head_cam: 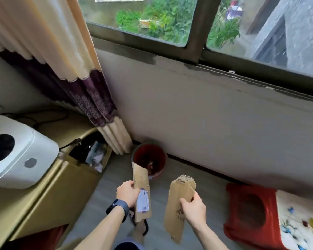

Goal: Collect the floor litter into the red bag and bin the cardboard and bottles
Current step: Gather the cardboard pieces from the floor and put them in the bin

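Lived-in home room; cream-and-purple curtain (79,73) beside sliding window (197,33) facing garden greenery; white appliance (16,150) atop yellow cabinet (61,186); red plastic stool (248,213) under floral cloth (300,222); red bin (148,159) against scuffed plaster wall (206,114).

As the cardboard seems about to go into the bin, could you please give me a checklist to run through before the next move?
1. Left hand grips the labelled cardboard: ok.
2. Right hand grips the torn cardboard: ok.
3. Red bin mouth open, nothing covering it: ok.
4. Room inside the bin: ok, only a little litter shows at its bottom.
5. Long pieces will fit fully inside: cannot tell; they may stick out.
6. Bottles located for binning: not ok, none in view.
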Available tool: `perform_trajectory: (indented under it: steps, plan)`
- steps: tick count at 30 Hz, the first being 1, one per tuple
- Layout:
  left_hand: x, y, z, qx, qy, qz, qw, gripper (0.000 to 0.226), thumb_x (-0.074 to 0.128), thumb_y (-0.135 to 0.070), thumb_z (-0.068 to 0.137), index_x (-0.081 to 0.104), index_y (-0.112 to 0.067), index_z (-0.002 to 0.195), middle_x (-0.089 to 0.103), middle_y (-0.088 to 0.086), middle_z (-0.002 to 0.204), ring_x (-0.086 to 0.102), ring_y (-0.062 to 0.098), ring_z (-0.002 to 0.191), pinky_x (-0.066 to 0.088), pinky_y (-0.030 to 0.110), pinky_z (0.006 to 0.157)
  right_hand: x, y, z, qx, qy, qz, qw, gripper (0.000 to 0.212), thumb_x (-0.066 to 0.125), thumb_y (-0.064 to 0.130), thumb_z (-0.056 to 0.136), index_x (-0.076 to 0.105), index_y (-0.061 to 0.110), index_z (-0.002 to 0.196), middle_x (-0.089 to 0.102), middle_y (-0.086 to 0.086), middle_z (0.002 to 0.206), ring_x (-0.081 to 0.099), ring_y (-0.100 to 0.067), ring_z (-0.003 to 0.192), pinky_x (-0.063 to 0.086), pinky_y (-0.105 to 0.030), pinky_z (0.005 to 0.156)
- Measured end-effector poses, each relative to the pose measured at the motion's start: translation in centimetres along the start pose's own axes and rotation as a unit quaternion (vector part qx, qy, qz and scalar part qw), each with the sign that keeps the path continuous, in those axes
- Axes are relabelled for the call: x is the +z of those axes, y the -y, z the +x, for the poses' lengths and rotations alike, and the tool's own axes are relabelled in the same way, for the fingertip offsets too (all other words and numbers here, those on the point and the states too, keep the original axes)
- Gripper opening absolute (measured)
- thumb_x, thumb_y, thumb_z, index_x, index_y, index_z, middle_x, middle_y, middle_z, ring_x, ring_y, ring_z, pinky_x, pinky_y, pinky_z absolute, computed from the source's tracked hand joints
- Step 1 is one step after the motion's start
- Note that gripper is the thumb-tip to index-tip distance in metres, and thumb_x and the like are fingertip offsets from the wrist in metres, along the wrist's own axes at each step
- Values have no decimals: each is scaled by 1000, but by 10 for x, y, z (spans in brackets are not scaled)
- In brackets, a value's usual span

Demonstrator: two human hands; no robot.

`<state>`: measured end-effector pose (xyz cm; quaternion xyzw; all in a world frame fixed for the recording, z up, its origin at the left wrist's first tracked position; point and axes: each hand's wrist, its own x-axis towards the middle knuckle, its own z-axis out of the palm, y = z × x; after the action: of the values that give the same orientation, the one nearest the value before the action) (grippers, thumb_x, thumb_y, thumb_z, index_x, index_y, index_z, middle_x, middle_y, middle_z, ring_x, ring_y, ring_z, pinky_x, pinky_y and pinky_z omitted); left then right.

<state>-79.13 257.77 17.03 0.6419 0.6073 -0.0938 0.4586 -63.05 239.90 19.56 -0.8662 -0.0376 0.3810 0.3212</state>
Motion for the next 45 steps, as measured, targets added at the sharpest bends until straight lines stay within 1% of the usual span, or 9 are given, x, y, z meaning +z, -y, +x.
perform_trajectory:
  steps: [4,8,12,17,20,27,34,39,45]
  plan:
    - [-17,-1,61,-48,23,-36,998,11,64,-35,84,67,-26,80,73,-2,92,64,23,84,53,27,74,45,36,58,17,8,-40,999,21,56,19,85,59,27,104,67,6,89,64,-17,83,56,-38,79]
    - [-16,-11,120,-62,40,-65,995,11,65,-34,86,71,-25,84,71,-5,82,66,21,80,54,26,70,79,58,117,8,4,-45,999,25,55,18,89,54,24,113,66,3,98,62,-21,88,54,-38,83]
    - [14,-3,195,-80,59,-67,993,9,56,-22,95,60,-22,103,63,0,103,55,20,89,40,23,72,115,58,184,-29,12,-69,997,32,54,15,90,52,21,122,66,-1,110,61,-25,100,49,-34,84]
    - [64,20,283,-132,65,-94,985,20,52,-15,95,59,-3,109,67,16,118,61,28,96,49,31,81,140,37,252,-109,11,-125,986,27,53,9,91,51,22,115,65,-4,110,59,-24,99,45,-32,84]
    - [85,22,313,-160,89,-88,979,55,49,-27,102,33,-1,148,48,17,146,50,32,128,40,28,89,146,18,281,-160,9,-169,972,31,54,9,94,53,13,125,64,-7,115,59,-25,104,46,-33,91]
    - [98,67,299,-155,125,-25,980,58,48,-35,100,32,-15,152,43,13,151,44,29,136,37,30,107,176,4,306,-172,56,-230,956,37,53,15,96,49,11,132,63,-13,122,60,-32,110,49,-37,93]
    - [92,88,293,-134,120,-11,984,50,47,-32,101,39,-19,149,48,11,147,50,27,130,39,29,103,220,28,318,-250,76,-207,943,42,53,6,94,56,13,134,64,-8,130,59,-28,120,46,-37,103]
    - [85,80,287,-83,113,31,990,46,47,-33,101,43,-19,145,50,9,145,50,28,130,41,33,104,224,9,297,-156,139,-286,935,57,54,7,90,42,17,145,59,-11,138,56,-33,126,44,-37,105]
    - [70,40,222,52,140,110,983,42,49,-29,99,49,-20,140,58,6,136,54,27,125,44,34,102,166,-5,197,-130,100,-215,963,43,54,14,95,53,18,138,59,-2,138,53,-20,131,41,-31,109]
